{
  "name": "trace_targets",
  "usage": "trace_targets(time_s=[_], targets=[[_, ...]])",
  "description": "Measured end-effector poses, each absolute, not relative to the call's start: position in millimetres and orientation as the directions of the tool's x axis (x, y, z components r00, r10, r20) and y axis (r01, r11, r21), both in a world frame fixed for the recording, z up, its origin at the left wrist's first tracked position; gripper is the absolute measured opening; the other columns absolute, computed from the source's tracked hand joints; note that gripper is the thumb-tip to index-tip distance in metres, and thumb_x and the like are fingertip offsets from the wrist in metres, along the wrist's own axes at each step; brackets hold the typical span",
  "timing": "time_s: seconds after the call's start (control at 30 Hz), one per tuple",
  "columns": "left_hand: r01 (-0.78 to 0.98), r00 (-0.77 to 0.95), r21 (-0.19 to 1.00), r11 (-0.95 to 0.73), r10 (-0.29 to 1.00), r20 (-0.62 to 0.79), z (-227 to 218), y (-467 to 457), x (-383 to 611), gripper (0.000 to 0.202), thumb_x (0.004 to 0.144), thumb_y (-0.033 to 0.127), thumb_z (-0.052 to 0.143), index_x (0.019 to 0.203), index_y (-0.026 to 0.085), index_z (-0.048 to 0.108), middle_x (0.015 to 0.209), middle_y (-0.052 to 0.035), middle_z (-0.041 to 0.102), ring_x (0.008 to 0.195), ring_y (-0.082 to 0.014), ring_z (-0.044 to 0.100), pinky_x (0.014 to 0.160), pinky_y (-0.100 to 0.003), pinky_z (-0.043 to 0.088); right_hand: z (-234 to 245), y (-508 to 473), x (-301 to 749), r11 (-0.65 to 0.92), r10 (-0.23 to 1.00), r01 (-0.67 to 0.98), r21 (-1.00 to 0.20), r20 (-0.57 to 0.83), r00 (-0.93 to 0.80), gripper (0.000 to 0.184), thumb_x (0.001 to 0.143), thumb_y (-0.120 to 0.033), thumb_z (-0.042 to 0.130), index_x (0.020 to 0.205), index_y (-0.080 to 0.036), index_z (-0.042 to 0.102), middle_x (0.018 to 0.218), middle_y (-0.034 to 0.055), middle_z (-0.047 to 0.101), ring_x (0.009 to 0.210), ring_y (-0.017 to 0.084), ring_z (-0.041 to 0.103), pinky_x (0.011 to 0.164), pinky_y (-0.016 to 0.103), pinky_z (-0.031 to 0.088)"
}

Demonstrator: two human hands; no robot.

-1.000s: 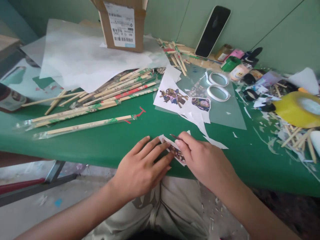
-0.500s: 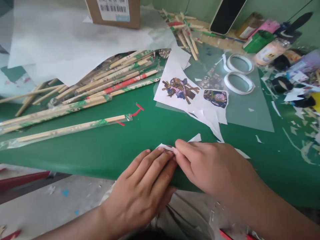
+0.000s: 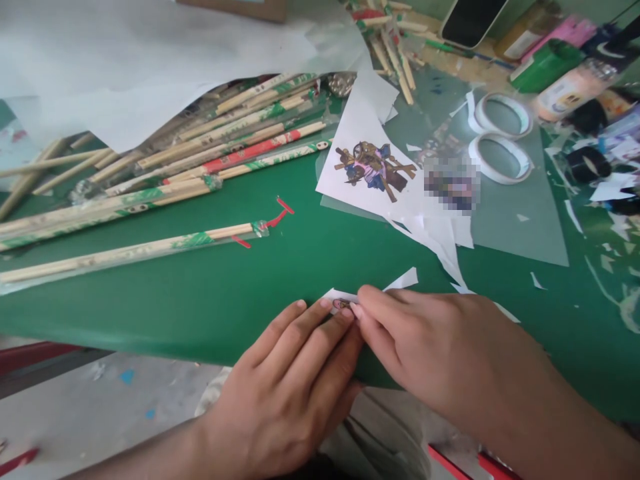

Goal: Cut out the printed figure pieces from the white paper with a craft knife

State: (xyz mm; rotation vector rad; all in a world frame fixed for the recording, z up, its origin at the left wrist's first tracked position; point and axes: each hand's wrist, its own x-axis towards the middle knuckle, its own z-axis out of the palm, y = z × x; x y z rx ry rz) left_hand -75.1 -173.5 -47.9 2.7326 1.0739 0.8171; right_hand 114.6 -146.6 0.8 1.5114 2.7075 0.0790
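Note:
My left hand lies flat near the front edge of the green table, fingers stretched out and pressing on a small printed paper cutout. Only the cutout's far edge shows between the two hands. My right hand meets it from the right, with thumb and fingers pinched together at the cutout's edge. What they pinch is hidden.
Wrapped bamboo chopsticks lie across the left half, partly under white paper sheets. A printed sheet with a figure, paper scraps, two tape rings and a clear plastic sheet lie beyond the hands. Bottles and a phone stand far right.
The view has dropped closer to the table. The hands have closed in over the cutout, which now shows less. A thin dark tip seen at my right fingers a second ago is hidden.

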Motion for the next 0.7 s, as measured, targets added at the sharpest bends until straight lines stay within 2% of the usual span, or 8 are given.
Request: trace_targets(time_s=[0.3, 0.43, 0.7], targets=[[0.611, 0.607, 0.271, -0.743, 0.661, 0.441, -45.9, -173.5, -75.0, 0.034, 0.095, 0.028, 0.055, 0.124, 0.012, 0.063, 0.124, -0.0065, 0.068, 0.124, -0.0209, 0.056, 0.114, -0.036, 0.039, 7.6, -147.5, 113.7, 0.502, 0.861, 0.849, 0.163, -0.190, -0.472, 0.015, 0.084, -0.018, 0.046, 0.074, -0.027, 0.039, 0.046, -0.0035, 0.053, 0.031, 0.021, 0.046, 0.047, 0.030, 0.003], [0.617, 0.598, 0.274, -0.737, 0.666, 0.446, -46.8, -174.4, -73.9, 0.036, 0.094, 0.028, 0.055, 0.125, 0.011, 0.063, 0.125, -0.0066, 0.067, 0.123, -0.0215, 0.056, 0.114, -0.036, 0.037, 8.4, -145.8, 114.4, 0.521, 0.851, 0.826, 0.215, -0.204, -0.484, 0.017, 0.083, -0.017, 0.047, 0.072, -0.027, 0.038, 0.042, -0.0042, 0.048, 0.030, 0.022, 0.046, 0.048, 0.031, 0.003], [0.627, 0.597, 0.268, -0.731, 0.672, 0.438, -45.4, -174.4, -73.1, 0.035, 0.094, 0.028, 0.055, 0.124, 0.012, 0.063, 0.124, -0.0060, 0.068, 0.121, -0.0213, 0.057, 0.111, -0.036, 0.040, 9.0, -145.6, 114.2, 0.550, 0.835, 0.806, 0.219, -0.170, -0.524, 0.019, 0.081, -0.014, 0.052, 0.072, -0.026, 0.041, 0.041, -0.0059, 0.047, 0.029, 0.020, 0.049, 0.043, 0.030, 0.004]])
